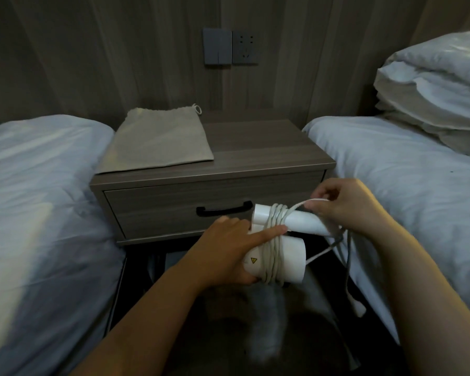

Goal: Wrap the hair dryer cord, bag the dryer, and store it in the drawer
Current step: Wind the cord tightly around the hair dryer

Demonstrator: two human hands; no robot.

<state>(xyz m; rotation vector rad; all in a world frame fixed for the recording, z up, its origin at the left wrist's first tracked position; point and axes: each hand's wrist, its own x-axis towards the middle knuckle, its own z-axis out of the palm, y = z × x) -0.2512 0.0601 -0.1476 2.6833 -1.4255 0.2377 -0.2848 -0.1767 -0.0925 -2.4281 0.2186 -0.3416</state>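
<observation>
A white folded hair dryer is held in the air in front of the nightstand. My left hand grips its barrel, with the forefinger pressed over the coils. Its pale cord is wound several times around barrel and handle. My right hand pinches a stretch of cord above the handle end. The loose tail hangs down to the plug at the right. A beige drawstring bag lies flat on the left of the nightstand top. The drawer, with a black handle, is closed.
The grey wooden nightstand stands between two beds with white bedding. Folded pillows or a duvet are stacked on the right bed. A switch and socket sit on the wall above.
</observation>
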